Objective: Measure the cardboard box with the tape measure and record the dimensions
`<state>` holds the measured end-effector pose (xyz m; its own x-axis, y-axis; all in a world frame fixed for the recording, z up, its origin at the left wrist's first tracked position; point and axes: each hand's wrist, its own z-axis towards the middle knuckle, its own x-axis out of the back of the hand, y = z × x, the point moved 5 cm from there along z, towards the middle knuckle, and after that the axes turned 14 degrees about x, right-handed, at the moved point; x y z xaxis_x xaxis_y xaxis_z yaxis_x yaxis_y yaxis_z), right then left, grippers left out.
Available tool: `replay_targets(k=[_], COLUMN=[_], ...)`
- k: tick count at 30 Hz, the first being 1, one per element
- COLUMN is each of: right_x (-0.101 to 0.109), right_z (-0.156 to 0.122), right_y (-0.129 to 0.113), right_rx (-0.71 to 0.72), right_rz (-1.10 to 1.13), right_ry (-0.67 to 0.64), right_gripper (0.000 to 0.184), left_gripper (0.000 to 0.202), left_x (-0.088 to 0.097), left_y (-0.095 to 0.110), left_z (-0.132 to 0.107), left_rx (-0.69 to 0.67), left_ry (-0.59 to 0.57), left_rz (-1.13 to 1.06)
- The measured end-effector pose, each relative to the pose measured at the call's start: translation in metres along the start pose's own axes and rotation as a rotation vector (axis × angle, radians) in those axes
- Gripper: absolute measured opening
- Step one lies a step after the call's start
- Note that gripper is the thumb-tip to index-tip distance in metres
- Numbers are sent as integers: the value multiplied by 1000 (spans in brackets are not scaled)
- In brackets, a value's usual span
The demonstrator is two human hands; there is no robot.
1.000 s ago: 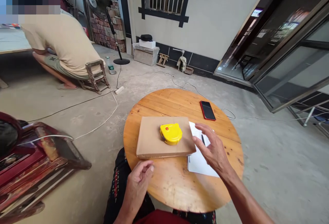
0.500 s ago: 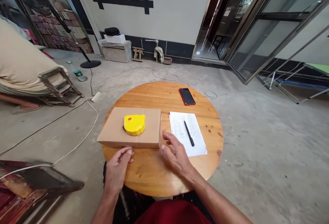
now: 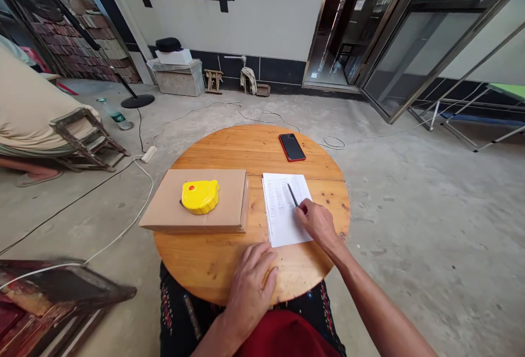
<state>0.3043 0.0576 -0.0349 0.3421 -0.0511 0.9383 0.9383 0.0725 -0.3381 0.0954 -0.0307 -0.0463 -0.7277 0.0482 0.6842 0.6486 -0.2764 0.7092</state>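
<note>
My right hand (image 3: 320, 221) is closed on the near end of a black pen (image 3: 292, 195), whose far part lies over a stack of white papers (image 3: 285, 220) with rows of writing. Its palm side is hidden. My left hand (image 3: 255, 275) rests on the table with fingers stretched out, fingertips by the near left corner of the papers. Left of the papers lies a flat brown cardboard box (image 3: 232, 198). On top of that box sits a yellow tape measure (image 3: 200, 197) with a red-orange button.
The round wooden table (image 3: 229, 146) also bears a red-edged phone (image 3: 292, 147) toward the back. A wooden chair (image 3: 88, 138) with a person in it is at left, near a plastic bottle (image 3: 115, 115). White cables cross the concrete floor.
My right hand has moved right onto the papers and taken hold of the pen. My left hand has left the box's front edge and moved right, spreading out beside the papers.
</note>
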Motion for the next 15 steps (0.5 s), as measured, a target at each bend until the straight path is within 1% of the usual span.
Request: replay_targets(k=[2, 4, 5, 8, 10, 12, 13, 15], right_x=[10, 24, 31, 47, 53, 56, 57, 56], right_z=[-9, -21, -28, -48, -59, -67, -70, -73], right_y=[13, 27, 33, 45, 48, 50, 51, 53], right_rx=[-5, 14, 22, 21, 44, 69, 67, 39], right_rz=[235, 571, 727, 1042, 1156, 1175, 1151, 1098], right_ry=[106, 227, 269, 292, 313, 394, 462, 593], right_gripper=[20, 26, 25, 24, 27, 31, 29, 17], left_gripper=[34, 36, 37, 39, 36, 33, 32, 31], left_x=[-15, -30, -37, -53, -59, -61, -61, -61], left_y=[11, 18, 20, 22, 21, 19, 18, 17], left_z=[7, 15, 18, 29, 34, 37, 37, 37], left_rx=[-87, -156, -187, -224, -203, -182, -182, -190], left_ry=[-42, -78, -88, -95, -98, -101, -103, -100], left_rz=[130, 237, 277, 335, 332, 319, 313, 298])
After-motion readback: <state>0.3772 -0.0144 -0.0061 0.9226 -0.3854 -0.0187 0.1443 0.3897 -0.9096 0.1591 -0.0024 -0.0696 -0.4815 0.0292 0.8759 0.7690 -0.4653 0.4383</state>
